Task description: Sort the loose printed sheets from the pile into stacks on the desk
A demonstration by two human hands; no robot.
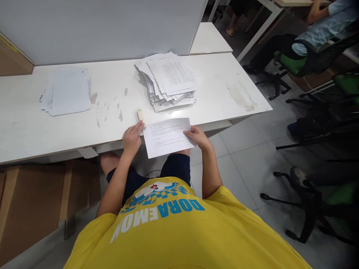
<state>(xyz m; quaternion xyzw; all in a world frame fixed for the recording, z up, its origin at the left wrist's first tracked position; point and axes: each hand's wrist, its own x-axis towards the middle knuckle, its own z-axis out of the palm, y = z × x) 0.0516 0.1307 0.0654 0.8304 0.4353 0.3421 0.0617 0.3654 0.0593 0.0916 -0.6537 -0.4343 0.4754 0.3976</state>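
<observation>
A printed sheet of paper (167, 137) hangs over the near edge of the white table (117, 108). My right hand (198, 136) grips its right edge, fingers closed on the paper. My left hand (131, 137) rests at the sheet's left edge with fingers curled, fingertips touching a small cream-coloured block (141, 116), perhaps an eraser or stamp. Whether the left hand pinches the sheet is not visible.
A messy pile of printed sheets (168, 80) lies beyond the hands. A neater stack of blank-side-up sheets (67, 91) sits at the left. A grey partition backs the table. Green office chairs (316, 59) and another seated person (322, 30) are at the right.
</observation>
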